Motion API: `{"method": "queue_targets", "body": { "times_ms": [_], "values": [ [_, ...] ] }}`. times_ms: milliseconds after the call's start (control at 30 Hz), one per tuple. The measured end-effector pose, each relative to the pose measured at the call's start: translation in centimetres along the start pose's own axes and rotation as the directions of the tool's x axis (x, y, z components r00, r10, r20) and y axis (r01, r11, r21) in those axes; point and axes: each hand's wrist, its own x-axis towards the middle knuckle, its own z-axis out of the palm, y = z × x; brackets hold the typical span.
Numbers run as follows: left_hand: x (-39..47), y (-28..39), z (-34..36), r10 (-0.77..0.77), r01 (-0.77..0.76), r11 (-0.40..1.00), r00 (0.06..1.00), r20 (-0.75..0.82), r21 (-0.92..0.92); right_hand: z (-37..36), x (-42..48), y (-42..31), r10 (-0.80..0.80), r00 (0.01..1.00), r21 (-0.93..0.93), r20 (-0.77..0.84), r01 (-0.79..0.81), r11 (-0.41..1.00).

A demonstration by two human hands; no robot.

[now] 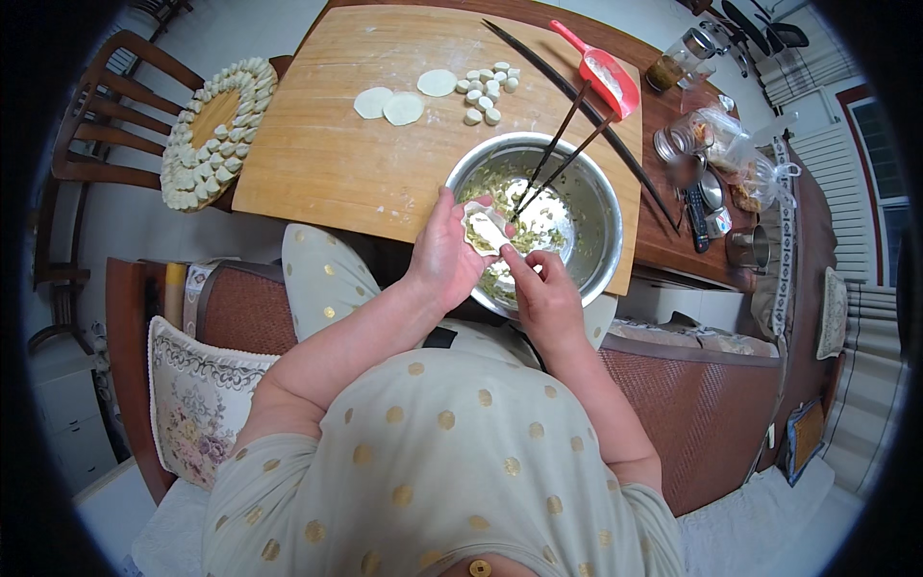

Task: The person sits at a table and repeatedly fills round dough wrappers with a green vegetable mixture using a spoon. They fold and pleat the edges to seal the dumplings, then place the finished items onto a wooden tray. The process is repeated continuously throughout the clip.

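In my left hand (pixel 448 249) lies a dumpling wrapper with green filling (pixel 474 241), its edges curling up. My right hand (pixel 546 292) grips the end of a white spoon (pixel 487 229), whose bowl rests on the filling. Both hands are over the near left rim of a large steel bowl (pixel 611 238), which holds chopped green filling (pixel 551 236). A pair of dark chopsticks (pixel 555 143) leans in that bowl. Beyond it on the wooden board (pixel 324 159) lie round flat wrappers (pixel 437 83) and several small dough pieces (pixel 493 88).
A long dark rod (pixel 562 83) crosses the board's right side, near a red scoop with flour (pixel 609 79). Jars, plastic bags (pixel 725 137) and a remote control (pixel 696 220) stand or lie at right. A round tray of dumplings (pixel 216 119) sits on a chair at left.
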Motion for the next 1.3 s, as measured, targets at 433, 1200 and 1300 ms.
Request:
{"method": "queue_targets", "body": {
  "times_ms": [433, 1200, 1300],
  "values": [
    [-0.5, 1.2, 0.3, -0.048, 0.048, 0.999, 0.999, 0.005, 0.002, -3.2, 1.0, -0.8, 0.067, 0.997, 0.1, 0.041, -0.071, 0.992],
    [-1.2, 1.5, 0.3, -0.014, 0.017, 0.999, 0.998, 0.054, -0.049, -1.8, 0.4, 0.2, 0.0, 1.0, 0.265, -0.014, 0.003, 0.964],
    [-1.3, 1.3, 0.6, -0.024, 0.028, 0.998, 0.997, 0.071, -0.056, -0.7, 0.7, 0.3, 0.004, 0.999, 0.233, -0.041, 0.006, 0.972]
  ]
}}
